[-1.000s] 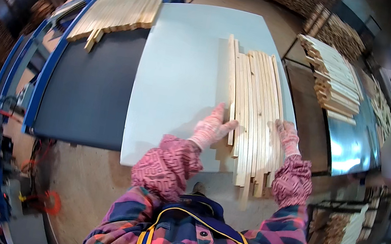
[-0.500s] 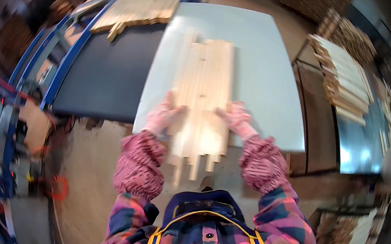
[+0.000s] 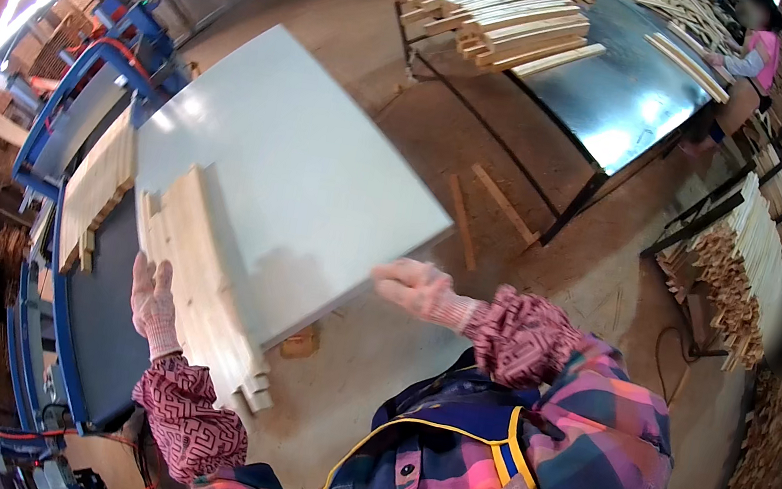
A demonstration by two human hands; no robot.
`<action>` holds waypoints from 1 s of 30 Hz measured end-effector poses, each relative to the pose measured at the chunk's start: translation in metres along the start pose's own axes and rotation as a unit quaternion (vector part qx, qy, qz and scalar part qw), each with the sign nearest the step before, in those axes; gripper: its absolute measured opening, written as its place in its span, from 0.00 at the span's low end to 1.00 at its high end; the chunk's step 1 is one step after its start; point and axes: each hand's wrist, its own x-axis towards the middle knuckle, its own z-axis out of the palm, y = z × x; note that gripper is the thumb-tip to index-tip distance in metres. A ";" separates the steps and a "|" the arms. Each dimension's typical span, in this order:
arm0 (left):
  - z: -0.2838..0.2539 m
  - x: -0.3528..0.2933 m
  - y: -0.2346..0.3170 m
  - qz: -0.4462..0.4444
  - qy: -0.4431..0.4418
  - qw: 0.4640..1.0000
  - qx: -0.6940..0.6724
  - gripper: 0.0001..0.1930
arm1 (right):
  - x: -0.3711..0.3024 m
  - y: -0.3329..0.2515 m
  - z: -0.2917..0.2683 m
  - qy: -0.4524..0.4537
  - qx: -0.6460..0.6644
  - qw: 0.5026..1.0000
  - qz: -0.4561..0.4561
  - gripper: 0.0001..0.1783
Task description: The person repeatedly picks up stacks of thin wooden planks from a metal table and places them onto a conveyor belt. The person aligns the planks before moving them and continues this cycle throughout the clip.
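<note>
A bundle of long pale wooden strips [image 3: 196,261] lies along the left side of the light grey tabletop [image 3: 294,149], its near ends sticking out past the front edge at uneven lengths. My left hand [image 3: 152,300], in a pinkish knit glove, rests against the left side of the bundle with fingers stretched out flat. Nothing is gripped in it. Gloved the same way, my right hand [image 3: 424,292] is apart from the strips, by the table's near right corner. Its fingers point left, loosely bent, and I see nothing in them.
Left of the tabletop, a blue-framed machine [image 3: 75,126] carries a dark belt [image 3: 103,313] and more joined strips [image 3: 98,186]. A metal table [image 3: 627,88] holds stacked strips [image 3: 506,14] at far right, with a co-worker [image 3: 756,66] beside it. Loose slats [image 3: 503,206] lie on the floor.
My right hand has come off the strips and moved to the right, near the table's corner. My left hand stays at their left side. My view has swung right.
</note>
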 end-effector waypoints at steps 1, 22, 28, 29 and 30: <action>0.039 0.008 0.011 0.031 -0.040 0.995 -0.082 0.36 | -0.017 0.027 -0.028 0.058 0.012 0.998 -0.003 0.17; 0.782 -0.001 0.162 0.087 -0.447 0.844 0.282 0.31 | 0.073 0.289 -0.371 0.435 0.421 0.739 0.295 0.17; 0.922 0.100 0.174 0.276 -0.355 0.758 0.472 0.37 | 0.194 0.360 -0.480 0.419 0.334 0.780 0.322 0.18; 0.943 0.115 0.180 0.303 -0.340 0.735 0.502 0.40 | 0.226 0.369 -0.494 0.431 0.341 0.776 0.311 0.19; 0.959 0.130 0.186 0.290 -0.388 0.686 0.543 0.45 | 0.255 0.377 -0.507 0.442 0.347 0.771 0.302 0.20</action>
